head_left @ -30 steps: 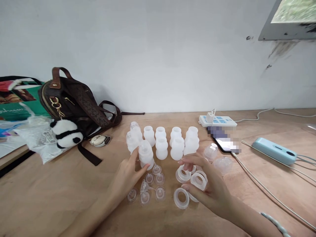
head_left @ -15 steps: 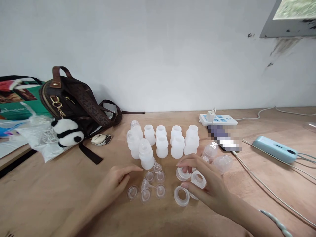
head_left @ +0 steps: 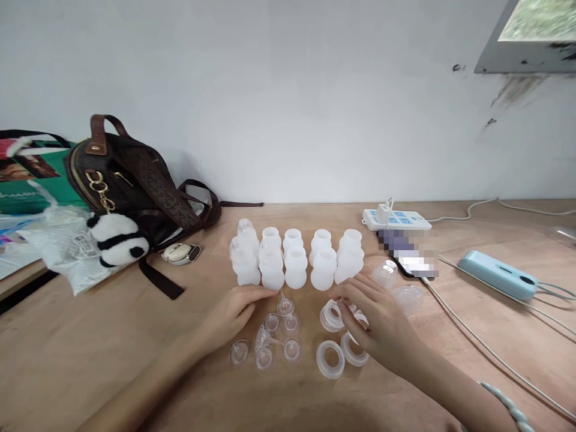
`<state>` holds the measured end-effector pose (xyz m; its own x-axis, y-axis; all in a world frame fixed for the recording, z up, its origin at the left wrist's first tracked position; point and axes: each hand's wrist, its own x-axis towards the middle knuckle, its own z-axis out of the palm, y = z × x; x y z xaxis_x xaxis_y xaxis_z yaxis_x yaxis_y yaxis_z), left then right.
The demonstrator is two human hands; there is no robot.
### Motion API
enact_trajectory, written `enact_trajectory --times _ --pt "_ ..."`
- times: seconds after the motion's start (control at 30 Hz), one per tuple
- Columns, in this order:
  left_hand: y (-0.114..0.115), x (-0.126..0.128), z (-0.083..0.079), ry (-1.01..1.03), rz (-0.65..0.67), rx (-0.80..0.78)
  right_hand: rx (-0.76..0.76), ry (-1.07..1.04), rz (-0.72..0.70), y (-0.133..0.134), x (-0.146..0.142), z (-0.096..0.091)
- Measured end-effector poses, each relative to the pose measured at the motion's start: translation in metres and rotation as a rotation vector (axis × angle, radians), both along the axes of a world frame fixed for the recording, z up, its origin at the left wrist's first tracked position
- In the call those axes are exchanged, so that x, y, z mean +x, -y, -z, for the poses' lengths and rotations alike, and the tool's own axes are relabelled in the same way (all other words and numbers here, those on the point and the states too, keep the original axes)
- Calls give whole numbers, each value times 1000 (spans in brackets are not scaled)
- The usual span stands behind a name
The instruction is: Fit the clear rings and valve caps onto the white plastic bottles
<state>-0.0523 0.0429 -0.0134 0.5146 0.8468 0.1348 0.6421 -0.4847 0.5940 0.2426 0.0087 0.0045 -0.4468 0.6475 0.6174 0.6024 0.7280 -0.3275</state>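
My left hand [head_left: 240, 309] reaches out with its fingers extended, its index fingertip at the foot of a frosted white bottle [head_left: 272, 273] with a clear nipple on top. In front of that hand lie several clear silicone nipples [head_left: 291, 349], some with a thin stem. My right hand [head_left: 375, 312] hovers low over several translucent screw rings [head_left: 330, 360], thumb and fingertips brought close together at the rear rings; anything pinched there is hidden. More frosted bottles [head_left: 323, 270] stand upright in two rows behind the hands. Clear dome caps [head_left: 384, 273] lie beyond my right hand.
On the left are a dark backpack [head_left: 130, 174] with a panda plush [head_left: 119, 239] and a computer mouse [head_left: 180, 253]. To the right lie a phone [head_left: 407, 252] with a cable, a power strip [head_left: 398, 219] and a light blue device [head_left: 499, 275]. A wall stands behind.
The front bottle with a nipple has moved back into line with the front row, my left hand following it. The thumb and fingers of my right hand have come closer together over the rings.
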Motion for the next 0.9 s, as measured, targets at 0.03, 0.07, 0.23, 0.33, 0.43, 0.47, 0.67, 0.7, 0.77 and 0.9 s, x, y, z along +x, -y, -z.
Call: enact_trajectory --times 0.03,0.07,0.23,0.33,0.43,0.47,0.67,0.7,0.77,0.9 --pt "-1 1 2 5 5 -2 -7 75 14 -2 1 0" --pt "-2 2 5 13 12 -6 -24 142 21 -3 2 0" --pt "-4 10 11 68 55 -25 -96 333 36 -4 2 4" --pt "-5 15 12 99 64 -30 -75 409 57 -6 1 10" --pt "-6 19 10 133 65 -33 -52 410 54 -7 0 13" --pt "-5 20 8 144 68 -34 -46 389 51 -8 1 13" --pt "2 25 -10 226 51 -19 7 221 1 -5 1 4" --pt "4 27 -13 253 40 -24 23 186 -14 -4 0 3" --pt "11 33 -20 338 29 -79 60 95 -43 -1 -1 0" --pt "25 53 -26 647 11 -399 170 -110 -106 6 -4 -4"
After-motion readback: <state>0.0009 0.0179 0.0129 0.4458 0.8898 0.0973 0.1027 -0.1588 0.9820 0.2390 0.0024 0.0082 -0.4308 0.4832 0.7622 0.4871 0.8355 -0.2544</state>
